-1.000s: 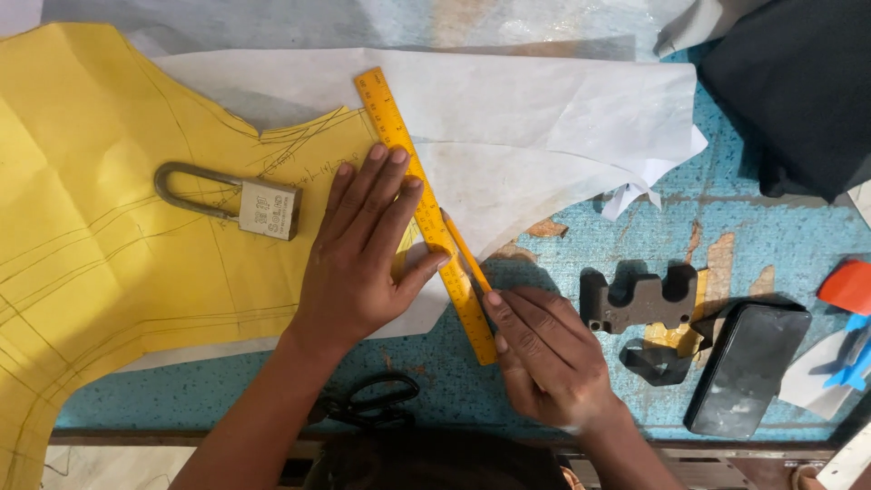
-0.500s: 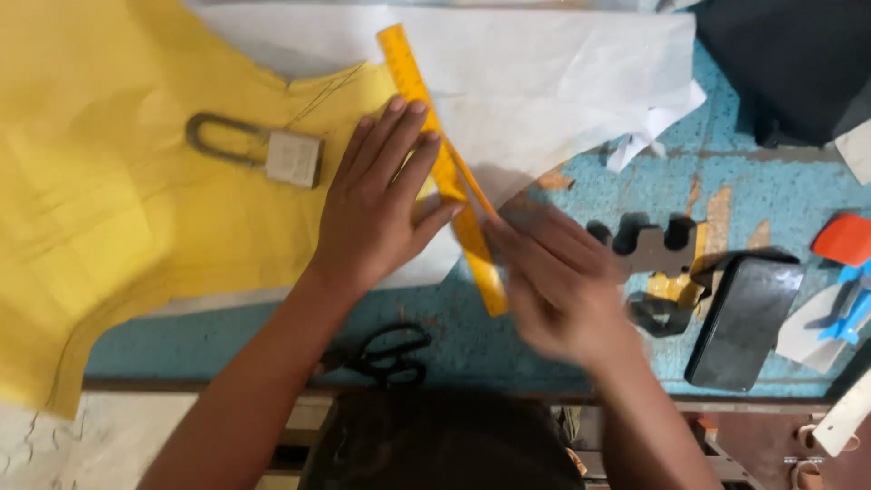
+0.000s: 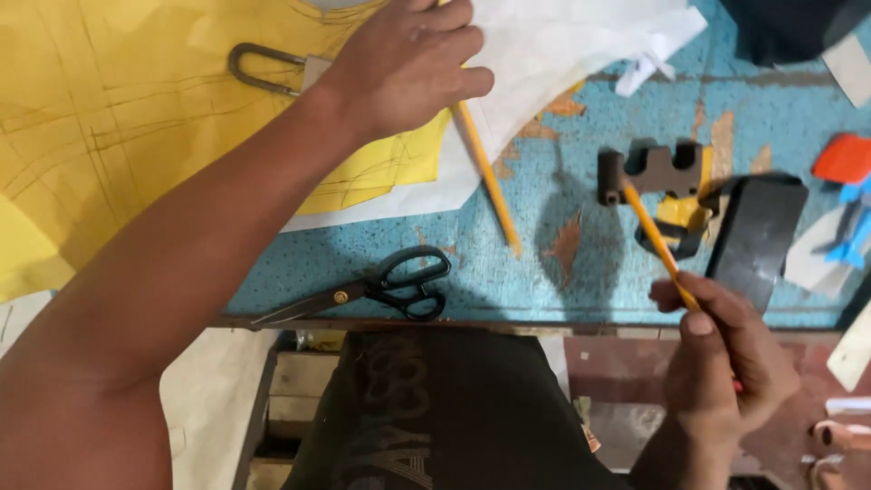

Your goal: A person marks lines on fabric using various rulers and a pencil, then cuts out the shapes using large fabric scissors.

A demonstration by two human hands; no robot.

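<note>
My left hand [image 3: 406, 56] presses flat on a yellow ruler [image 3: 490, 186] that lies across white fabric [image 3: 553, 54] and a yellow paper pattern [image 3: 118, 118] with pencil lines. The ruler's lower end sticks out over the blue table [image 3: 562, 281]. A metal padlock [image 3: 263, 71] rests on the yellow pattern just left of that hand. My right hand [image 3: 721, 363] is pulled back over the table's near edge, holding an orange pencil [image 3: 655, 238] that points up and away from me.
Black scissors [image 3: 381, 286] lie near the table's front edge. At the right are a dark metal block [image 3: 649, 168], a black rectangular object [image 3: 755, 238], a red item [image 3: 844, 156] and blue clips [image 3: 853, 240]. Dark cloth [image 3: 789, 27] sits at the top right.
My right hand has drawn back from the ruler toward me and to the right, carrying the pencil. The view has tilted down; the left hand still presses the ruler.
</note>
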